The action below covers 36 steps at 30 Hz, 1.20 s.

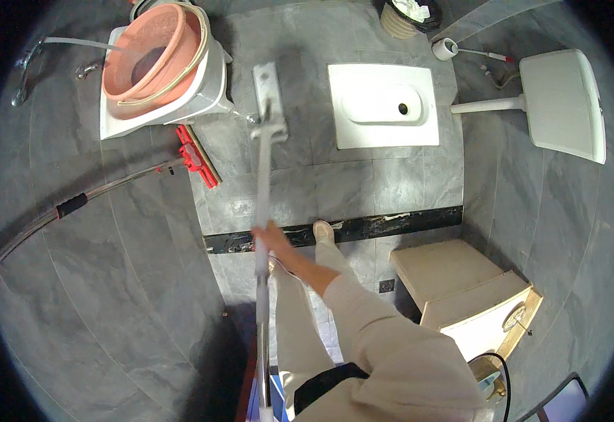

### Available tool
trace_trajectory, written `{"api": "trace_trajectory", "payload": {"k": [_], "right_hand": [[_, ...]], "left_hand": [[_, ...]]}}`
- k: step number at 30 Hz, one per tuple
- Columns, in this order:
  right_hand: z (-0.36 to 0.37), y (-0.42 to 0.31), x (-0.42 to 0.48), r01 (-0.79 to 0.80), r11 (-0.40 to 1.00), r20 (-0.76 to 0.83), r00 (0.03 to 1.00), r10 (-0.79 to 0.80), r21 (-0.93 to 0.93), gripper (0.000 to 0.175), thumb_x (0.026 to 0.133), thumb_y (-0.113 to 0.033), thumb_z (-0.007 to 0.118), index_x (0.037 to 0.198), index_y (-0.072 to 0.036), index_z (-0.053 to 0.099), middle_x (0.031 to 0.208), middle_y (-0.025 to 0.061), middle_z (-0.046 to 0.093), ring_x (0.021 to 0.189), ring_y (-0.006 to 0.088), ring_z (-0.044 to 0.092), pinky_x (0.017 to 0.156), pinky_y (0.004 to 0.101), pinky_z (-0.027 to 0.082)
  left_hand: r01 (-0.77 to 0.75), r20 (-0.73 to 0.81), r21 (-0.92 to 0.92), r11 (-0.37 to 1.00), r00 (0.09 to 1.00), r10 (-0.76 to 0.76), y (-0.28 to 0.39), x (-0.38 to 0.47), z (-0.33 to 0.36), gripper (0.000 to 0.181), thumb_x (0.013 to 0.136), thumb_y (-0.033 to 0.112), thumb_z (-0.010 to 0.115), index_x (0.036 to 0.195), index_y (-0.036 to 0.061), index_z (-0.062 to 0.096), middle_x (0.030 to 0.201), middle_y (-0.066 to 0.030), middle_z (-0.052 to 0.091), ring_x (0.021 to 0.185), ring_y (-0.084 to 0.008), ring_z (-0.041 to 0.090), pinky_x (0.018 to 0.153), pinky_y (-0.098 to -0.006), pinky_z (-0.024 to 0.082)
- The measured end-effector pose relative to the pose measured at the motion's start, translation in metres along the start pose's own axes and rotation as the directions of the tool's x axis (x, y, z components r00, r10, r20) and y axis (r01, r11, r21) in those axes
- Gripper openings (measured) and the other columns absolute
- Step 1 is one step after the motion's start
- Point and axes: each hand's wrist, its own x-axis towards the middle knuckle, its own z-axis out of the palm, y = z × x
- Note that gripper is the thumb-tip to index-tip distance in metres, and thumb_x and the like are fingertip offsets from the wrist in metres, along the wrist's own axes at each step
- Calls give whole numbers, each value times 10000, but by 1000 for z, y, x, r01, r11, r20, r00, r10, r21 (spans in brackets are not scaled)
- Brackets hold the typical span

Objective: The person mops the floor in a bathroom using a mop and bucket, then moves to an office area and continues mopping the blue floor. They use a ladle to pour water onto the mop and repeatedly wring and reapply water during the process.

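My right hand (272, 240) is closed around the long pale pole (262, 200) of a flat mop. The pole runs from the bottom of the view up to the mop head (270, 100), which appears to rest on the grey tiled floor (338, 179). Motion blurs the upper pole and the head. To the right of the head, a white squat toilet (386, 134) is set into the floor. Out of view is my left hand.
A pink basin (143, 53) sits in a white sink (201, 103) under a tap hose. A red squeegee mop (197, 158) leans on the left wall. A black threshold strip (396, 221) crosses the floor. A cabinet (449, 269), a cistern (563, 105) and a waste bin (397, 24) stand around.
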Motion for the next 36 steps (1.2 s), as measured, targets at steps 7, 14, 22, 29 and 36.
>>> {"api": "trace_trajectory", "payload": {"k": [7,14,22,29,36], "right_hand": [[-196,-104,40,333,937,-362,890,-276,107,322,810,-330,594,874,-32,493,731,66,543,569,152,550,504,289,470],[-262,-104,17,361,843,-525,844,-113,399,251,835,-287,550,786,-44,508,642,64,511,509,163,508,449,295,465],[-182,-71,28,415,783,-355,897,-265,463,257,839,-302,535,847,-49,490,617,49,482,462,163,481,417,306,426],[-13,7,13,138,990,-197,971,-136,-2,327,821,-271,587,911,-34,380,666,69,504,485,174,536,388,340,461],[38,121,-123,-167,984,123,980,158,61,388,794,-240,605,974,15,376,744,84,539,575,198,596,446,323,518]], "left_hand": [[-254,14,170,952,967,256,76,28,10,386,752,363,624,891,32,480,685,-183,598,584,-353,581,498,-439,452],[-468,-100,449,761,820,563,125,39,-34,382,731,334,659,881,52,451,656,-186,590,565,-380,584,479,-450,462],[-254,42,438,862,964,262,17,35,5,479,859,370,508,1200,37,457,936,-203,593,893,-252,552,791,-418,418],[-8,62,215,977,998,-6,-33,-1,13,452,859,365,514,1165,38,452,891,-182,581,832,-234,544,737,-399,414],[-8,91,143,990,996,-5,-27,-3,14,426,859,360,520,1130,39,446,846,-161,569,771,-216,535,683,-379,410]]}}
